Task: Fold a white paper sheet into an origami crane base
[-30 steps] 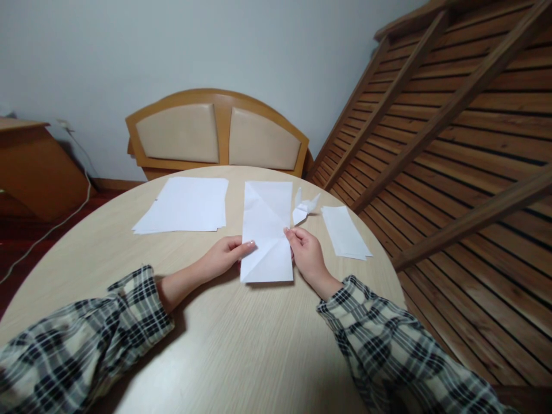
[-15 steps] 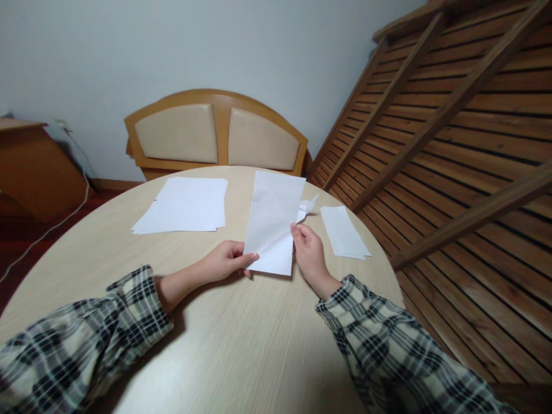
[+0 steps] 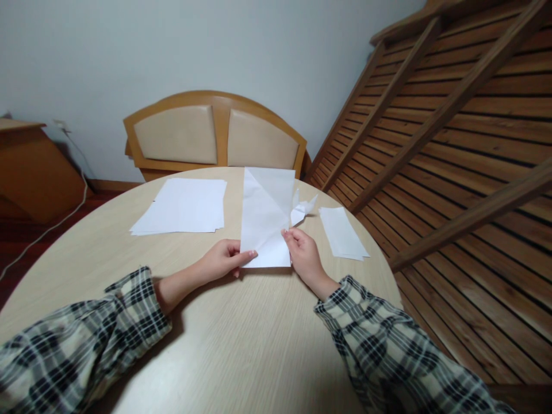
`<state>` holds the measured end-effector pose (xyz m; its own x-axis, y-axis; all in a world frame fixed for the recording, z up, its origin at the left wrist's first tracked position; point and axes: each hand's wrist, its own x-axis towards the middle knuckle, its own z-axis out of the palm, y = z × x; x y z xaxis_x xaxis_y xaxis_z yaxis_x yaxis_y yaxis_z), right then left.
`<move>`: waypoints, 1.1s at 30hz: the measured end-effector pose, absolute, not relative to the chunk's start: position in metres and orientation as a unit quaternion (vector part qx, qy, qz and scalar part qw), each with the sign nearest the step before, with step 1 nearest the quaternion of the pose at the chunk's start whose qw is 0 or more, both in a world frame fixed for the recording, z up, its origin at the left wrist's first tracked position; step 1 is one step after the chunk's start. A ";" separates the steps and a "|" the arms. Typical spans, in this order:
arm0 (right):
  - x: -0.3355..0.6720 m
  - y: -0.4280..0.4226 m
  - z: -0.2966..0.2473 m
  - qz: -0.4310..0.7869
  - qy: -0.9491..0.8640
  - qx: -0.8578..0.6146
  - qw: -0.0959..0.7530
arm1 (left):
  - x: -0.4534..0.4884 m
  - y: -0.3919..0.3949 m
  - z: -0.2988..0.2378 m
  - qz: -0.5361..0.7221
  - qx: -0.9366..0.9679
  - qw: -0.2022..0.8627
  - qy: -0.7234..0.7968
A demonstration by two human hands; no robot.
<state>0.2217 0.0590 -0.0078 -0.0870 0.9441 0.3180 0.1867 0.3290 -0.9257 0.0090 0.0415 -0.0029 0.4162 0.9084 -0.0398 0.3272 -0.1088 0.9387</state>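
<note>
The creased sheet of paper (image 3: 266, 215), the paper stack (image 3: 181, 206), the folded paper figure (image 3: 303, 208) and the narrow strips (image 3: 342, 233) are all white. The round table (image 3: 241, 339) is pale wood-grain beige. The sleeves (image 3: 86, 339) are black-and-cream plaid, and the chair (image 3: 215, 135) has tan pads in an orange-brown frame.

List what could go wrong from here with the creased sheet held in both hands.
The creased sheet is lifted, pinched only low on its side edges by the left hand and right hand; it could sag or take a stray crease.
The small folded paper piece lies right behind its right edge; laying the sheet down could flatten it.
The narrow paper strips lie near the rim of the table and could be brushed off.
</note>
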 end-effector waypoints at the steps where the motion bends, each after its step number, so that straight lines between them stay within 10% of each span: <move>1: 0.222 0.059 -0.008 0.371 -0.641 -0.443 0.505 | 0.009 0.042 -0.003 0.310 0.678 0.491 0.450; 11: 0.220 0.050 -0.008 0.445 -0.686 -0.399 0.416 | 0.008 0.052 -0.005 0.550 0.419 0.600 0.403; 33: 0.226 0.055 -0.008 0.238 -0.813 -0.297 0.440 | 0.007 0.047 0.003 0.512 0.383 0.650 0.411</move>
